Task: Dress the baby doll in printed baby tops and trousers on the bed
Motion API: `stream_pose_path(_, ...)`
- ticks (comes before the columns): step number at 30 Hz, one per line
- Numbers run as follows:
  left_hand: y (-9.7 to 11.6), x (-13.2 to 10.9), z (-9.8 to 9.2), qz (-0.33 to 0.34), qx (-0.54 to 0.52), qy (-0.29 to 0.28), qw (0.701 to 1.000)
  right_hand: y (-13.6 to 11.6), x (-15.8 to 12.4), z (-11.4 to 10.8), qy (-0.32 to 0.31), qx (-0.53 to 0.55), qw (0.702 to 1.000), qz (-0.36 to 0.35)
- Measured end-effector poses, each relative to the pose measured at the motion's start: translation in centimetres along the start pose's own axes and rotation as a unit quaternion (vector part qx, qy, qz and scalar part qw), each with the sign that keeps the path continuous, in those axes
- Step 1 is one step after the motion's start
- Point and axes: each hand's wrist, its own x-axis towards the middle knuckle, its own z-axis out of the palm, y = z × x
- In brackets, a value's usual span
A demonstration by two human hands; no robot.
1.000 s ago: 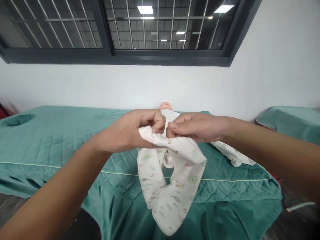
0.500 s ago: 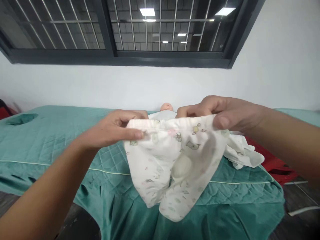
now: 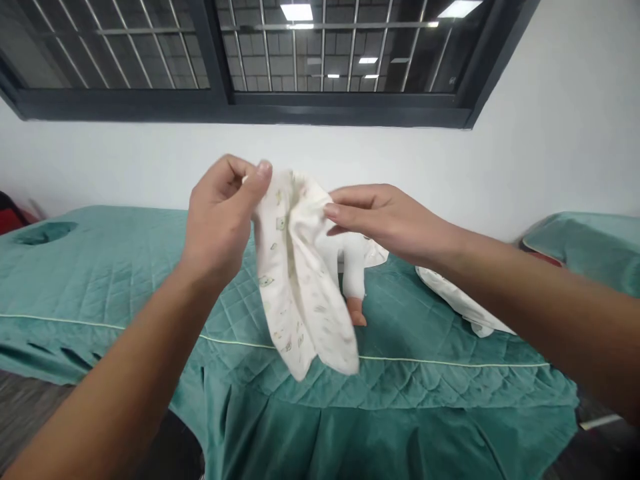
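My left hand (image 3: 223, 217) pinches small white baby pants (image 3: 315, 287) with a faint printed pattern by one side of the waistband. At the other side, my right hand (image 3: 385, 217) has its thumb and fingers closed on the cloth edge. Both legs of the pants hang down, turned partly sideways, above the bed. Behind them lies a doll (image 3: 354, 267); a white-clad leg and a bare foot show, while the pants and hands hide the rest.
A bed with a green quilted cover (image 3: 120, 273) stands against the white wall under a barred window (image 3: 340, 60). White cloth (image 3: 460, 300) lies on the bed at right, partly behind my right forearm. A hole (image 3: 45, 235) is in the cover at far left.
The pants were spread wide and facing me; now they are raised, turned sideways and narrowed. My left hand has gone up, and my right hand has moved inward. The doll's leg now shows.
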Motion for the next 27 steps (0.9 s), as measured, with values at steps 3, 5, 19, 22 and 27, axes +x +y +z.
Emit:
stream_pose_path(3,-0.5,0.3,0.8,0.088,-0.12,-0.018,0.989,0.5,1.9,1.3,0.033,-0.045,0.994,-0.097)
stream_pose_path(5,-1.4,-0.2,1.0,0.059,-0.136,-0.015,0.989,1.3,2.8,1.8,0.046,-0.112,0.981,-0.152)
stream_pose_path(19,-16.6,-10.3,-1.2,-0.325,0.207,-0.069,0.92,18.2,-2.3,4.4,-0.01,-0.215,0.976,-0.013)
stream_pose_path(22,-16.6,-8.3,0.7,-0.305,0.137,-0.048,0.941,22.3,0.7,1.2,0.136,-0.224,0.963,0.065)
stream_pose_path(27,-19.2,-6.3,5.4,-0.42,0.02,-0.098,0.902,29.8,7.2,-3.3,0.194,-0.195,0.915,0.296)
